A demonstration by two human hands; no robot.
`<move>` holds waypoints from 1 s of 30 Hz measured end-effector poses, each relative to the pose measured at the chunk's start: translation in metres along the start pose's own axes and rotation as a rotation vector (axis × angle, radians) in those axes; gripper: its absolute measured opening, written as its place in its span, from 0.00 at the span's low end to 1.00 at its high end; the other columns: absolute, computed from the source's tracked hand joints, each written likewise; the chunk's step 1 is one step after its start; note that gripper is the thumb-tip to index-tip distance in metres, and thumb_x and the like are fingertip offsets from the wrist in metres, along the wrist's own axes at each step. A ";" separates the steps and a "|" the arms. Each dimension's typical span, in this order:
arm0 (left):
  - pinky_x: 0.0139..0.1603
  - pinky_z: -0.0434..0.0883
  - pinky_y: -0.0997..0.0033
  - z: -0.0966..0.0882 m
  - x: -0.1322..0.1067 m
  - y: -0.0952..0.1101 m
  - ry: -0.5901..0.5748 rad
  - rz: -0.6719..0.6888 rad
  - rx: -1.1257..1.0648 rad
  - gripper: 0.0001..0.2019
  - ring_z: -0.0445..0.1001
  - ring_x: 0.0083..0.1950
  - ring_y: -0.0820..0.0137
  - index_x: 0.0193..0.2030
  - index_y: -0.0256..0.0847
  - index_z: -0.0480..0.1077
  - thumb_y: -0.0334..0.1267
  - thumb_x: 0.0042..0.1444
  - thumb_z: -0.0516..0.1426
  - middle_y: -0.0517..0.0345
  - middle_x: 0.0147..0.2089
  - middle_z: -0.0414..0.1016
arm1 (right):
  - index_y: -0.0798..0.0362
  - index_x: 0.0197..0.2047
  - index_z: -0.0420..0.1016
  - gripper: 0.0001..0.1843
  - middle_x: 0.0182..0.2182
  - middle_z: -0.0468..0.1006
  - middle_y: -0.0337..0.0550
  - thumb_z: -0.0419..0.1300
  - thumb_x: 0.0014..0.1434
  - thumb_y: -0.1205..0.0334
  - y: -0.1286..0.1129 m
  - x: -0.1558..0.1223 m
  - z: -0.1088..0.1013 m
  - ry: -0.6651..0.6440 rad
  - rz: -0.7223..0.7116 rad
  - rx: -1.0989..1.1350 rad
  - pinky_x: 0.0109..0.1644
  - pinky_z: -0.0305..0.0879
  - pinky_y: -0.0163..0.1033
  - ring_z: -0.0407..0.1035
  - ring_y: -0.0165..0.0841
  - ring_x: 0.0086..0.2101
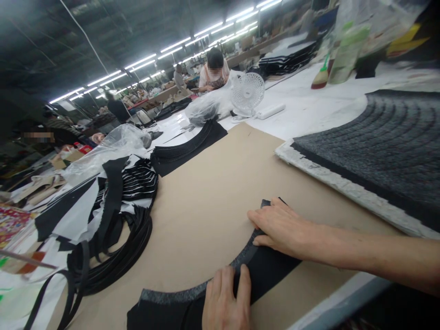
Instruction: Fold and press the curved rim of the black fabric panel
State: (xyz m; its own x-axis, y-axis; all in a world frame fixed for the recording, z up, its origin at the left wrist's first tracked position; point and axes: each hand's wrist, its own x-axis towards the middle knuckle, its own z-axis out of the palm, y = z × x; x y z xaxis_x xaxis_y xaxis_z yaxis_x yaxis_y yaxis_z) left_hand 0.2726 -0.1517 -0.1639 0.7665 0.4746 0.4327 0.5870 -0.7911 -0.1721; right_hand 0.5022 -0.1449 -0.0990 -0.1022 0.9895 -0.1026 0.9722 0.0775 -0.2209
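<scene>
A curved black fabric piece (271,270) with a grey fuzzy strip along its inner edge lies on the tan board (202,215) in front of me. My left hand (227,300) rests on it near the middle of the curve, fingers stretched out and pressing down. At its far right end, my right hand (278,227) has its fingers bent and closed over the edge, gripping the fabric; part of that end is hidden beneath the hand.
On the left lie a coil of black strips (137,247) and stacked black pieces (139,181). More curved black pieces (192,146) sit at the back. A slab with grey curved pieces (378,137) stands right. Behind are a white fan (247,94), bottles and a person (213,71).
</scene>
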 end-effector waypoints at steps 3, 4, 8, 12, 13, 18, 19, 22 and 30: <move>0.46 0.71 0.63 0.007 0.014 0.019 0.062 -0.100 -0.172 0.23 0.71 0.47 0.61 0.54 0.38 0.69 0.24 0.53 0.48 0.47 0.49 0.72 | 0.52 0.35 0.69 0.11 0.31 0.75 0.42 0.66 0.56 0.57 0.004 -0.005 0.011 0.071 -0.004 0.000 0.47 0.53 0.48 0.69 0.41 0.36; 0.47 0.71 0.63 0.010 0.018 0.025 0.061 -0.132 -0.236 0.24 0.71 0.47 0.61 0.55 0.37 0.69 0.23 0.52 0.47 0.46 0.48 0.72 | 0.52 0.35 0.68 0.11 0.31 0.74 0.42 0.66 0.56 0.56 0.005 -0.006 0.012 0.074 -0.004 -0.005 0.47 0.53 0.48 0.68 0.42 0.37; 0.43 0.71 0.65 0.019 0.029 0.042 -0.048 -0.194 -0.347 0.26 0.70 0.40 0.63 0.57 0.33 0.67 0.21 0.50 0.48 0.49 0.41 0.72 | 0.54 0.33 0.69 0.14 0.33 0.75 0.45 0.67 0.55 0.53 0.008 -0.002 -0.001 0.039 0.020 0.017 0.49 0.52 0.48 0.68 0.43 0.40; 0.46 0.71 0.61 0.022 0.028 0.044 0.016 -0.203 -0.254 0.24 0.69 0.44 0.59 0.55 0.32 0.69 0.23 0.51 0.49 0.47 0.42 0.71 | 0.53 0.31 0.70 0.13 0.30 0.76 0.42 0.66 0.55 0.53 0.025 0.008 -0.022 -0.107 0.049 0.137 0.44 0.56 0.43 0.70 0.40 0.35; 0.47 0.71 0.61 0.021 0.027 0.043 0.023 -0.186 -0.229 0.23 0.69 0.44 0.59 0.55 0.31 0.69 0.23 0.51 0.49 0.46 0.43 0.71 | 0.52 0.31 0.71 0.11 0.29 0.75 0.41 0.65 0.55 0.54 0.031 0.010 -0.025 -0.131 0.047 0.163 0.40 0.56 0.40 0.70 0.38 0.34; 0.44 0.70 0.64 0.019 0.028 0.043 -0.028 -0.143 -0.146 0.25 0.68 0.42 0.62 0.59 0.32 0.67 0.24 0.52 0.52 0.48 0.43 0.70 | 0.51 0.35 0.72 0.03 0.30 0.75 0.38 0.61 0.55 0.62 0.053 0.015 -0.026 -0.187 0.025 0.263 0.31 0.54 0.33 0.69 0.33 0.32; 0.44 0.70 0.63 0.019 0.028 0.043 -0.024 -0.150 -0.139 0.25 0.68 0.42 0.62 0.59 0.32 0.67 0.24 0.52 0.52 0.48 0.43 0.70 | 0.51 0.35 0.72 0.03 0.30 0.75 0.38 0.60 0.55 0.64 0.054 0.015 -0.025 -0.190 0.026 0.271 0.31 0.54 0.33 0.68 0.33 0.32; 0.43 0.69 0.63 0.021 0.029 0.045 0.015 -0.160 -0.125 0.23 0.68 0.42 0.63 0.58 0.34 0.68 0.24 0.54 0.53 0.50 0.42 0.70 | 0.51 0.33 0.71 0.01 0.29 0.74 0.39 0.58 0.56 0.65 0.054 0.015 -0.021 -0.190 0.042 0.273 0.31 0.53 0.33 0.67 0.33 0.31; 0.39 0.69 0.62 0.027 0.030 0.048 0.038 -0.166 -0.080 0.23 0.67 0.39 0.63 0.57 0.38 0.69 0.26 0.54 0.54 0.51 0.41 0.70 | 0.51 0.35 0.70 0.04 0.30 0.76 0.42 0.54 0.58 0.66 0.050 0.012 -0.017 -0.157 0.079 0.235 0.31 0.53 0.36 0.69 0.36 0.32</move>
State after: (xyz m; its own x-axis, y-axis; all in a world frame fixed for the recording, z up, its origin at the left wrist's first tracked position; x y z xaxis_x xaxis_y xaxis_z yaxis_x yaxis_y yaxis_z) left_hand 0.3310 -0.1651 -0.1830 0.6495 0.5875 0.4827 0.6808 -0.7321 -0.0249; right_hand 0.5530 -0.1276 -0.0943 -0.0768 0.9589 -0.2732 0.9049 -0.0480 -0.4230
